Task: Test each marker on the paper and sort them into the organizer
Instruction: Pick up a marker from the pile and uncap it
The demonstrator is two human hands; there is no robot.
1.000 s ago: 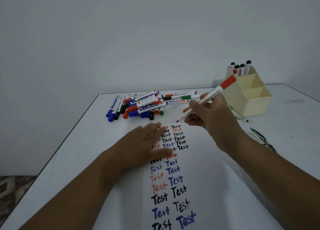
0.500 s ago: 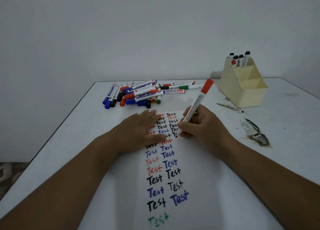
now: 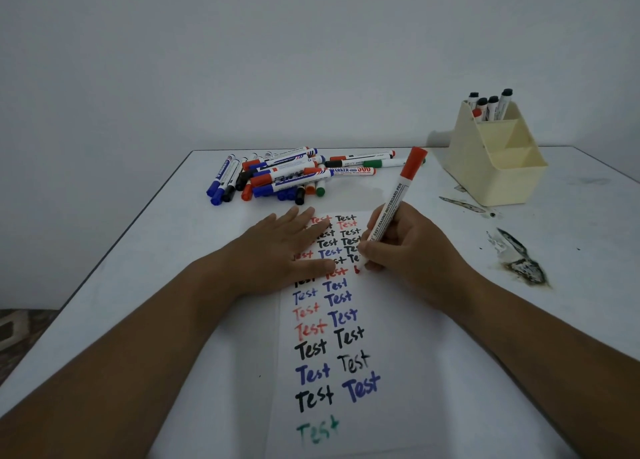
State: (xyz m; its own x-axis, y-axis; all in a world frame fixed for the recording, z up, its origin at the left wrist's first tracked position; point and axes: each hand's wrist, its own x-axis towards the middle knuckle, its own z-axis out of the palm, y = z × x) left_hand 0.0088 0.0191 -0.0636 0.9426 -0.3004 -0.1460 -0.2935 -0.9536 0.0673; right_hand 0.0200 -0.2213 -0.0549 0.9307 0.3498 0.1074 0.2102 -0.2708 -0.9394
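**Red marker at the paper, test stroke under way**

The right hand (image 3: 412, 247) has its fingers (image 3: 372, 250) clamped low on the barrel of the red marker (image 3: 391, 212), tip touching the paper (image 3: 398, 372) just below them, where a fresh red mark shows. The left hand (image 3: 277, 247) lies flat, fingers straight and together, pressing the sheet down.

The marker looks light, rigid and smooth; a grip near the tip suits writing, mid-barrel would suit carrying. The thin paper would likely slide unless pinned.

Beyond the fingers lies a heap of loose markers (image 3: 284, 176). Farther right, the cream organizer (image 3: 491, 174) holds several markers upright in its rear compartment.

The white worktop (image 3: 156, 268) carries dark stains (image 3: 519, 261) right of the writing hand. A plain pale wall (image 3: 242, 60) stands behind.
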